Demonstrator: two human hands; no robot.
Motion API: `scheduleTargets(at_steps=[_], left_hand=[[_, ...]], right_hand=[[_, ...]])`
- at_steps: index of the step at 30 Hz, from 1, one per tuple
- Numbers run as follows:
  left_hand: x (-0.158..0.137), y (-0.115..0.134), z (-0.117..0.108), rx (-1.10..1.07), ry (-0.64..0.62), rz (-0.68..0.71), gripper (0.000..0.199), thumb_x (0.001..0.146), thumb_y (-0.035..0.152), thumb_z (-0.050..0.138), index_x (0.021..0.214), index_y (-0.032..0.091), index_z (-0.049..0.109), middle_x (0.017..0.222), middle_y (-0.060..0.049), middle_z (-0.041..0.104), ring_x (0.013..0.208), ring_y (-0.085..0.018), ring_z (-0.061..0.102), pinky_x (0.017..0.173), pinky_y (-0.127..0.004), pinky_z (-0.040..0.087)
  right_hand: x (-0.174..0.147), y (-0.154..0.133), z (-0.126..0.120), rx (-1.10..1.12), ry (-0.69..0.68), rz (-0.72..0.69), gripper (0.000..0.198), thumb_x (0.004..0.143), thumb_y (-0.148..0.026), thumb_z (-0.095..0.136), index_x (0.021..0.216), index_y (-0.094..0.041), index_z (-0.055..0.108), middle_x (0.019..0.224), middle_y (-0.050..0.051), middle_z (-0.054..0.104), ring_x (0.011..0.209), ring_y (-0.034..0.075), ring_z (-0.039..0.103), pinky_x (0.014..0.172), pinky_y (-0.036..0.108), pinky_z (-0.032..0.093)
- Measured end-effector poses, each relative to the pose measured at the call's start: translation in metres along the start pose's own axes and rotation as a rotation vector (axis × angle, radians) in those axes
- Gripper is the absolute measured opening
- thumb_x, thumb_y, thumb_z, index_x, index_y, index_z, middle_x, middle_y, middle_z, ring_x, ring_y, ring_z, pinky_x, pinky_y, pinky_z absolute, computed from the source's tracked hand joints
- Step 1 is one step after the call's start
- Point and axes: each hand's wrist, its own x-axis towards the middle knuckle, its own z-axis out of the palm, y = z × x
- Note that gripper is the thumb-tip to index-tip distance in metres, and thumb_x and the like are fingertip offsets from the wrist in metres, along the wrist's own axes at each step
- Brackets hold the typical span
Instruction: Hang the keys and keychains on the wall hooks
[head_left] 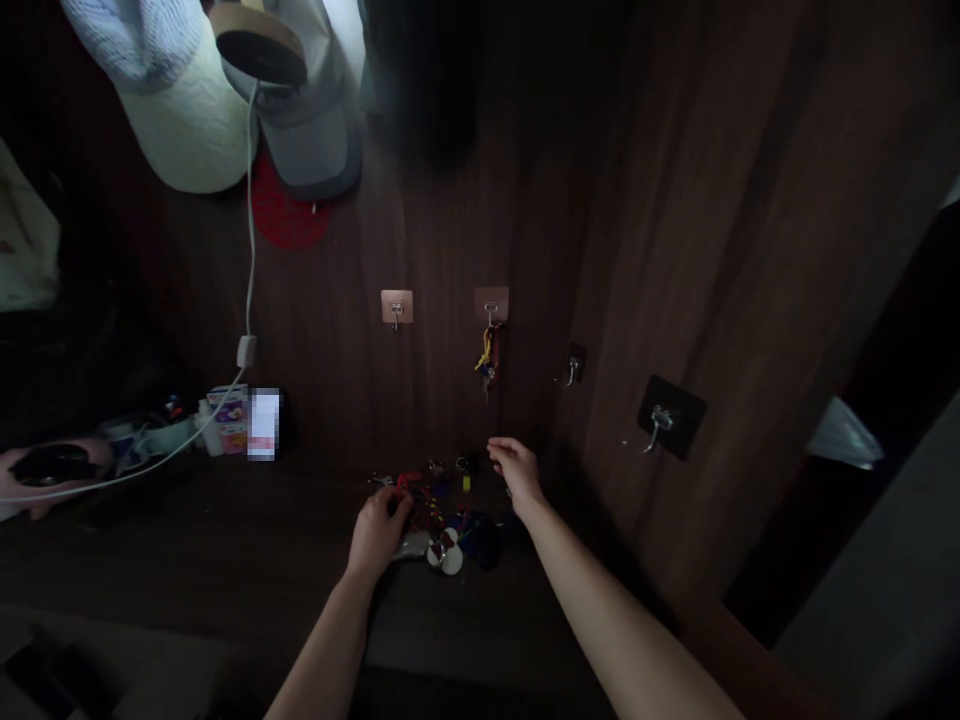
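Keys, cords and tags lie in a pile [427, 510] on the dark wooden surface. At the pile's left side, my left hand [377, 532] has its thumb and fingers closed at a red cord [409, 482]. White round tags [448, 553] lie to the right of that hand, and a small yellow-green tag [466, 484] lies farther back. My right hand [516, 468] is raised at the pile's back right, its fingertips pinched together; anything between them is too small to make out. Above it, a bunch of keys with a yellow cord [487, 352] hangs from a wall hook [491, 305].
A bare pink-backed hook [397, 307] is to the left, and two dark-backed hooks [576, 364], [671, 416] are on the right panel. Caps [307, 140] and a lamp [259, 45] hang upper left. A white cable [250, 230] runs down past a lit screen [263, 424].
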Motion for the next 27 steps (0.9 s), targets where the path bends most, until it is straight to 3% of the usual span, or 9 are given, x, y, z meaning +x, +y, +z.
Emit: scheduleTargets(at_steps=[6, 16, 27], left_hand=[[0.000, -0.001, 0.000, -0.069, 0.012, -0.037, 0.015, 0.080, 0.027, 0.048, 0.083, 0.020, 0.061, 0.081, -0.002, 0.067, 0.078, -0.017, 0.061, 0.069, -0.025, 0.041], [0.003, -0.004, -0.004, -0.220, 0.151, -0.145, 0.027, 0.079, 0.039, 0.045, 0.085, 0.020, 0.063, 0.082, -0.003, 0.069, 0.080, -0.018, 0.063, 0.070, -0.026, 0.045], [-0.001, 0.006, -0.009, -0.449, 0.149, -0.021, 0.034, 0.077, 0.043, 0.049, 0.091, 0.016, 0.064, 0.084, -0.004, 0.069, 0.078, -0.016, 0.062, 0.070, -0.024, 0.047]], right_hand=[[-0.015, 0.011, -0.013, -0.114, -0.118, -0.023, 0.016, 0.052, -0.028, 0.064, 0.065, -0.018, 0.067, 0.062, 0.002, 0.065, 0.059, 0.015, 0.056, 0.051, 0.023, 0.040], [-0.030, 0.024, -0.018, -0.377, -0.264, -0.298, 0.014, 0.068, -0.032, 0.055, 0.068, -0.022, 0.065, 0.071, 0.002, 0.067, 0.072, 0.020, 0.061, 0.070, 0.031, 0.044], [-0.044, 0.021, -0.012, -0.667, -0.401, -0.562, 0.019, 0.078, -0.017, 0.044, 0.078, -0.023, 0.062, 0.082, 0.003, 0.065, 0.082, 0.019, 0.059, 0.076, 0.031, 0.042]])
